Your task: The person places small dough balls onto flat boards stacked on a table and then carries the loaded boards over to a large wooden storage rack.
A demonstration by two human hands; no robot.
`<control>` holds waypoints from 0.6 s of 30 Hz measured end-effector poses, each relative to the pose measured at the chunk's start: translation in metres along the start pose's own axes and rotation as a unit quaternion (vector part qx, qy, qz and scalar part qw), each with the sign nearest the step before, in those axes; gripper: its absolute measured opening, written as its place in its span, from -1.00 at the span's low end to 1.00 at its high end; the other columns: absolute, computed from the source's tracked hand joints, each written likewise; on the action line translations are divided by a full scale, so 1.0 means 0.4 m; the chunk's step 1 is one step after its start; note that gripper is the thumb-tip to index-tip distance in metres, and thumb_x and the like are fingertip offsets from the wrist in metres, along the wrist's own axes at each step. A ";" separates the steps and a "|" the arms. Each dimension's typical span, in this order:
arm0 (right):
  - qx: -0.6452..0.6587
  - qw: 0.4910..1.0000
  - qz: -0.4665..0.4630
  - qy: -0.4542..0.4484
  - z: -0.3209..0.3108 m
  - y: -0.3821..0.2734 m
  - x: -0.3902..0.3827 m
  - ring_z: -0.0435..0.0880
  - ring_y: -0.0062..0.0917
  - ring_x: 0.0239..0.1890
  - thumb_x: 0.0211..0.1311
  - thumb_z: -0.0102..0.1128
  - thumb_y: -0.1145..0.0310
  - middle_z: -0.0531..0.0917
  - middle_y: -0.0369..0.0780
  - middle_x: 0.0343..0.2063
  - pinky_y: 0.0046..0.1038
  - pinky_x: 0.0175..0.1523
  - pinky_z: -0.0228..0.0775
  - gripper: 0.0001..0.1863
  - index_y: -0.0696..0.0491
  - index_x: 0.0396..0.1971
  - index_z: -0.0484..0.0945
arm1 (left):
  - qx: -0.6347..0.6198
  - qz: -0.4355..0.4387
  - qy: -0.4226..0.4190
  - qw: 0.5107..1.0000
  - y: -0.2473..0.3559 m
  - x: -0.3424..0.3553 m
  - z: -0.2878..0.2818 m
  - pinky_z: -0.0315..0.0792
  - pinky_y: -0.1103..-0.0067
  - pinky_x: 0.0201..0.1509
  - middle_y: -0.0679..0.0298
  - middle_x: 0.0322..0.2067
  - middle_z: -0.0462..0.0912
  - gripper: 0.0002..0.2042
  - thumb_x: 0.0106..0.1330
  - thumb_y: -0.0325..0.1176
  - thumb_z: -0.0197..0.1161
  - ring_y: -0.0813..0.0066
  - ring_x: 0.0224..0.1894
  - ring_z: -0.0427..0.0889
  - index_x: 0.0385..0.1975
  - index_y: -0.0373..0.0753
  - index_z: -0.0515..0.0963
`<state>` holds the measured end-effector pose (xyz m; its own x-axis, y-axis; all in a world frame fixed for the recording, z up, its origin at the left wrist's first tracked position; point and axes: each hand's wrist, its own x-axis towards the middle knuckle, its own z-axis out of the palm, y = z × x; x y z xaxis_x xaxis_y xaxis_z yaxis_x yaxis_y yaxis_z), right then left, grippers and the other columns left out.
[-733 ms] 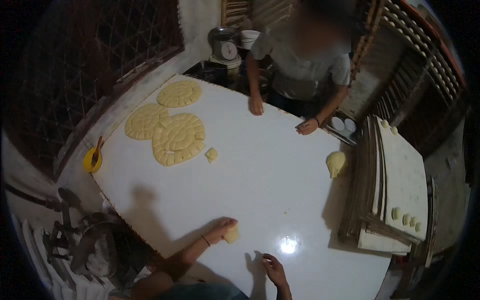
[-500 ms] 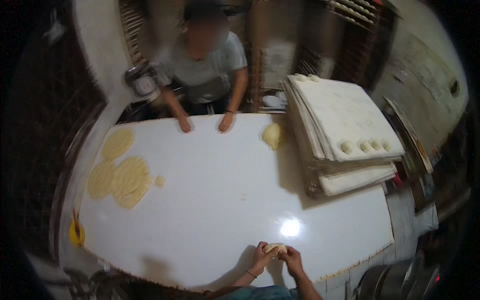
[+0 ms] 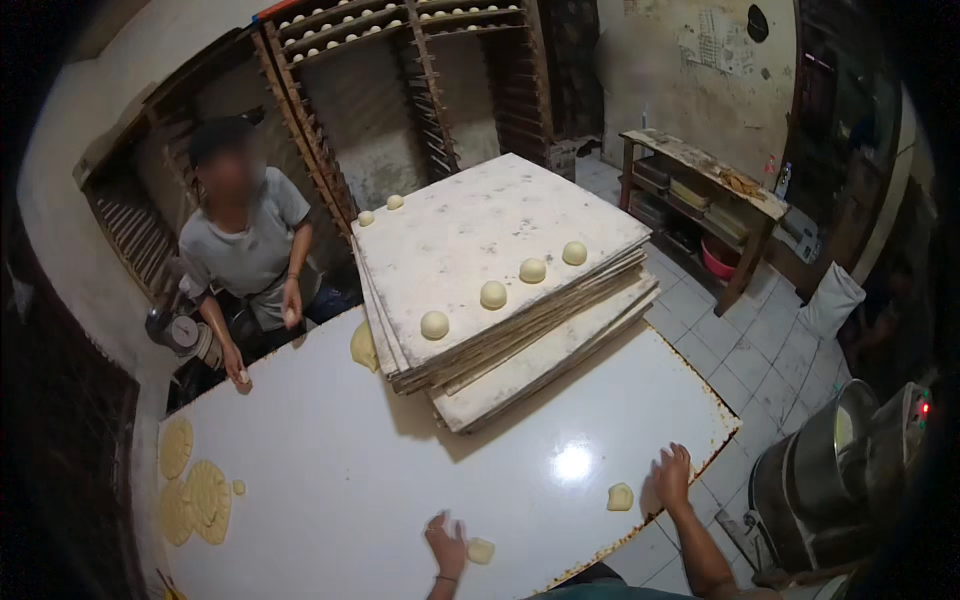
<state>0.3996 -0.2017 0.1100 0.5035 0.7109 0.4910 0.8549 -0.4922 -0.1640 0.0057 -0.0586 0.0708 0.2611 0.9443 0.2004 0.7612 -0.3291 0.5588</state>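
Note:
On the white tabletop (image 3: 350, 500), my left hand (image 3: 446, 540) is at the lower middle with its fingers loosely curled and apart, just left of a small pale dough piece (image 3: 481, 550). My right hand (image 3: 673, 478) is open by the right edge, right of a second dough piece (image 3: 620, 496). Neither hand appears to hold anything. At the far left lie scored flat dough rounds (image 3: 208, 505) with a small piece (image 3: 239, 487) beside them. A larger dough lump (image 3: 363, 347) is partly hidden behind the boards.
A tall stack of floured boards (image 3: 500, 225) carrying several dough balls (image 3: 493, 294) stands across the table. A co-worker (image 3: 240, 230) stands at the back left, beside a scale (image 3: 183, 334). Racks with dough balls (image 3: 340, 20), a low wooden shelf (image 3: 700, 170) and a steel machine (image 3: 805, 480) surround the table.
The view has swung right. My hands, earlier together gripping dough, are now apart and released, with two pieces on the table. The co-worker's hands have shifted.

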 end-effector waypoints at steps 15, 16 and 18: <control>0.351 0.915 -0.167 -0.112 0.091 -0.061 -0.091 0.46 -0.24 -0.30 -0.16 0.15 0.56 0.50 -0.10 -0.45 -0.22 -0.20 0.30 -0.93 0.11 -0.65 0.44 | 0.152 0.173 -0.092 0.969 -0.084 -0.053 0.161 0.31 0.37 -0.04 0.13 -0.51 0.51 -0.90 0.00 -0.43 0.18 0.31 -0.26 0.46 -0.67 -0.24 0.42; 0.300 0.921 -0.161 -0.190 0.103 0.028 -0.076 0.46 -0.23 -0.36 -0.14 0.14 0.56 0.51 -0.06 -0.47 -0.21 -0.24 0.28 -0.94 0.12 -0.66 0.44 | 0.157 0.173 -0.087 0.969 -0.100 -0.005 0.147 0.31 0.37 -0.04 0.13 -0.51 0.51 -0.90 0.00 -0.43 0.18 0.31 -0.26 0.46 -0.67 -0.24 0.42; 0.192 0.935 -0.016 -0.298 0.062 0.081 0.057 0.47 -0.24 -0.46 -0.11 0.11 0.53 0.52 -0.05 -0.53 -0.19 -0.31 0.27 -0.95 0.15 -0.66 0.44 | 0.115 0.093 0.099 0.984 -0.056 0.140 0.112 0.31 0.39 -0.18 0.17 -0.58 0.46 -0.92 0.03 -0.50 0.13 0.24 -0.38 0.41 -0.65 -0.25 0.43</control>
<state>0.4418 -0.1887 0.0946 0.3592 0.9322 -0.0439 0.7948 -0.3302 -0.5092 0.0299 0.0019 0.0334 0.3051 0.8404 0.4479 0.8314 -0.4645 0.3051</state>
